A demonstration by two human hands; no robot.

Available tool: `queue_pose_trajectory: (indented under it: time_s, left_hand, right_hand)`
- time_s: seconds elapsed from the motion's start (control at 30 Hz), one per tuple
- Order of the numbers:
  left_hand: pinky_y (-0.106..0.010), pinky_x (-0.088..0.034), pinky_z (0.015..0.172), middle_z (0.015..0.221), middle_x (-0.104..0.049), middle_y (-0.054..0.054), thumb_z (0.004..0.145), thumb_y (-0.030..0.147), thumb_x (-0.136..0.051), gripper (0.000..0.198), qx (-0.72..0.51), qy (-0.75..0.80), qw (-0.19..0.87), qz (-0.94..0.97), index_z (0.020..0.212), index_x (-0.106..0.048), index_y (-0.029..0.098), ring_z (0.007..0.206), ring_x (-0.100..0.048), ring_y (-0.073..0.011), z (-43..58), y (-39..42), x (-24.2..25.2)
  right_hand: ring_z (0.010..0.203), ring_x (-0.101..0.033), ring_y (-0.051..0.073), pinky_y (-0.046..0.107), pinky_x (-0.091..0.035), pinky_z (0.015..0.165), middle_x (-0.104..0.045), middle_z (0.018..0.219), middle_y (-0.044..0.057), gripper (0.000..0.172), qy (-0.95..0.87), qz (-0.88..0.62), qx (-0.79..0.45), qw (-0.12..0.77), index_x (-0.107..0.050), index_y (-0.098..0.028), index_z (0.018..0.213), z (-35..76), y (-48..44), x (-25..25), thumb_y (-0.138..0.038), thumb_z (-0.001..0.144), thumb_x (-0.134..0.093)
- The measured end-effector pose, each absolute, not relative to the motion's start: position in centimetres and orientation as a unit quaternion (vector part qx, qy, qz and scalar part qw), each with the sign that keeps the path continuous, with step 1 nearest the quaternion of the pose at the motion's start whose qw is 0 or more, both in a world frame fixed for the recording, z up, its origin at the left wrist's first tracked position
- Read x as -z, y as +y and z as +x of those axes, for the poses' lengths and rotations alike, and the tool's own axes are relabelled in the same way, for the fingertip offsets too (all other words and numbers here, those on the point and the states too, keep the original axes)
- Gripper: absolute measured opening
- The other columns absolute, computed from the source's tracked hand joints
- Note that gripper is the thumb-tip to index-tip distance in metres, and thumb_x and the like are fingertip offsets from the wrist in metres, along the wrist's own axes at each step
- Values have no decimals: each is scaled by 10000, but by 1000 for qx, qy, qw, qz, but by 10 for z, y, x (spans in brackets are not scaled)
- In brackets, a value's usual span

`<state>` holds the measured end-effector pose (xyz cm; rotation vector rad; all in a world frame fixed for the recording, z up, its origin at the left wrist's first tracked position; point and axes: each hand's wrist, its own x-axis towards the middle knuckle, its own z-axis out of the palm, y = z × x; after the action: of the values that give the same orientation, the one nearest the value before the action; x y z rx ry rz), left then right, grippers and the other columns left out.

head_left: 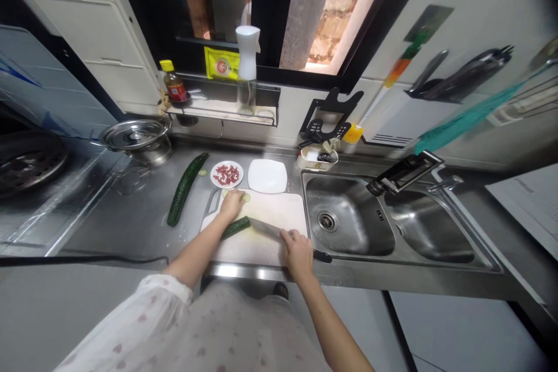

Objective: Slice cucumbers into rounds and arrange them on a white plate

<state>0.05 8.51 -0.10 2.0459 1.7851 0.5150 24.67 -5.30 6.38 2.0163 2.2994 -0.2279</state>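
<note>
My right hand (pixel 297 251) grips a kitchen knife (pixel 265 228); the black end of its handle shows beyond my palm. The blade tip points left and meets the cut end of a green cucumber piece (pixel 238 225) on the white cutting board (pixel 283 209). Above that piece, my left hand (pixel 232 206) has its fingers closed at a pale cucumber slice (pixel 246 197), near the board's top edge. To the left of the board lies a whole cucumber (pixel 185 192), with a small round cucumber end (pixel 203 172) beside its upper tip.
Behind the board stand a round plate of chopped red pieces (pixel 226 174) and a white square plate (pixel 267 175). A steel double sink (pixel 349 215) with a black faucet (pixel 405 173) adjoins on the right. A lidded steel pot (pixel 142 139) sits back left, below a shelf with bottles.
</note>
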Motion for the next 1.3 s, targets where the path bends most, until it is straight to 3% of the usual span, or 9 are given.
queue_pose_trajectory:
  time_s: [0.3, 0.63, 1.03, 1.3]
  left_hand:
    - [-331, -393, 891, 1017, -621, -110, 885, 211, -514, 282, -174, 630, 182, 735, 1112, -671, 159, 984, -531, -230, -5, 85, 12]
    - [-316, -405, 850, 944, -605, -80, 899, 162, -445, 319, -196, 611, 184, 744, 1061, -718, 197, 928, -519, -212, -10, 88, 28]
    - [-371, -459, 920, 1025, -675, -86, 849, 184, -555, 241, -308, 637, 195, 679, 1034, -710, 184, 974, -591, -217, -14, 64, 22]
    - [-356, -486, 878, 982, -686, -68, 876, 318, -540, 231, -323, 631, 205, 675, 978, -709, 197, 940, -616, -209, -23, 20, 10]
  right_hand:
    - [911, -519, 177, 300, -266, 782, -604, 1074, 60, 368, 749, 658, 75, 20, -594, -288, 1248, 249, -54, -60, -174, 915, -489]
    - [912, -524, 180, 296, -264, 776, -610, 1089, 64, 353, 747, 659, 89, 20, -596, -287, 1241, 248, -52, -60, -187, 928, -468]
    - [922, -538, 178, 275, -306, 779, -597, 1074, 77, 371, 747, 655, 107, 24, -577, -250, 1252, 242, -50, -63, -153, 925, -430]
    - [867, -564, 172, 259, -353, 740, -605, 1033, 78, 397, 754, 645, 122, 9, -566, -226, 1273, 237, -46, -60, -143, 924, -395]
